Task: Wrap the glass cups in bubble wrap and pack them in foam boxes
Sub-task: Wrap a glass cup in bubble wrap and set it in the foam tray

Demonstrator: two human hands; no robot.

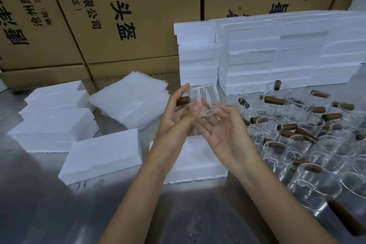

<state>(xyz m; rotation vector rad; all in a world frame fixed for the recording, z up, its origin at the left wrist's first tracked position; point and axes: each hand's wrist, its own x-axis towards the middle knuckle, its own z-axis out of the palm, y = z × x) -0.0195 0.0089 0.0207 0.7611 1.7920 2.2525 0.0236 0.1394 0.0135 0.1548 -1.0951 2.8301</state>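
Glass cup, thin, light and slick, is held above the near foam box; left hand pinches it beside its brown handle, right hand cradles underneath, fingers relaxed. Fragile: grip body, not rim. Wrap lies left.

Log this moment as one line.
phase: pick-up | left hand: holds glass cup | right hand: open under cup | bubble wrap: untouched

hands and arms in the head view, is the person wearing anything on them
No. The left hand and right hand are bare: no gloves, rings, watch or bands show. Both forearms are uncovered down to the bottom edge of the picture, with no sleeves in view. The fingers are slim, with short nails.
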